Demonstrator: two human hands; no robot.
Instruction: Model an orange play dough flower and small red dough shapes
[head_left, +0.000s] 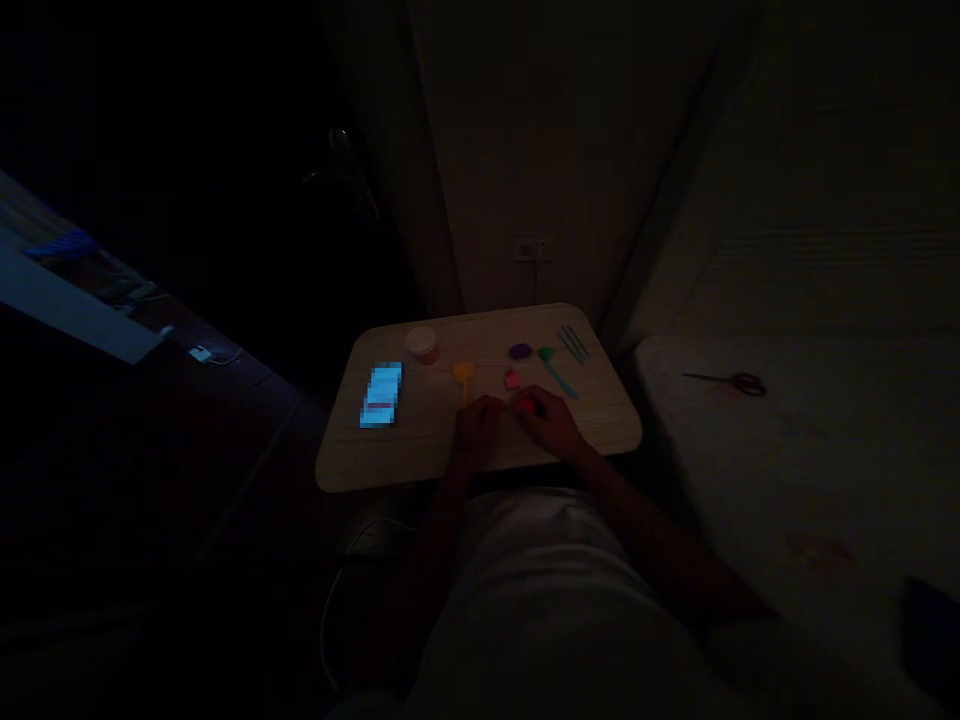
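In dim light, my right hand [549,422] is closed on a red lump [527,404] over the front part of a small wooden table [420,450]. My left hand [478,425] is beside it with fingers curled together; whatever it may hold is too dark to tell. An orange-yellow tool [464,374] lies just beyond my left hand. A pink-red piece [511,379] rests past my right hand, with a purple piece [520,351] farther back. To the right lies a green and light blue tool [560,375].
A lit phone [382,395] lies at the table's left, near a lidded tub [422,345]. Several thin sticks [573,344] are at the back right. Scissors [739,384] lie on a pale surface at the right. A white cable [326,610] hangs at the lower left.
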